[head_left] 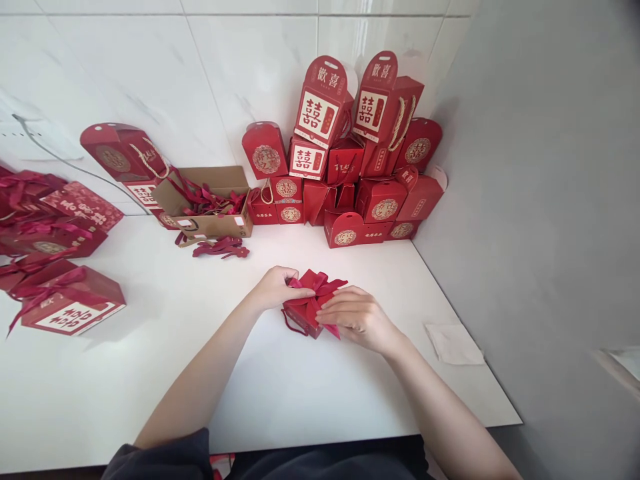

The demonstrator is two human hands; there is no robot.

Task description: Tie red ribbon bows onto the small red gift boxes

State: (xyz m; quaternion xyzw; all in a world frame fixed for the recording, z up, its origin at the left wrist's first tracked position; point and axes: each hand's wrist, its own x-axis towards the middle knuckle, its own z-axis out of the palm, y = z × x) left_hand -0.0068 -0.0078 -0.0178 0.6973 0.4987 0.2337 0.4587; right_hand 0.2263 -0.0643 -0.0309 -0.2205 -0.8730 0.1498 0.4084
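Observation:
A small red gift box (301, 315) lies on the white table in front of me, with a dark red cord handle (294, 324) at its near left side. Across its top sits a red ribbon bow (320, 287) with loops and loose tails. My left hand (280, 288) is at the box's far left corner, its thumb pressed on the bow by the knot. From the right, my right hand (359, 317) has its fingers closed together on the ribbon at the near side of the bow. A pink-red tail hangs below those fingers.
An open cardboard box (227, 227) of ribbons stands at the back, loose ribbons (220, 247) before it. Stacked red gift boxes (345, 230) line the wall. Ribboned boxes (95, 293) stand at left. A white sheet (454, 344) lies near the grey partition (540, 200) at right.

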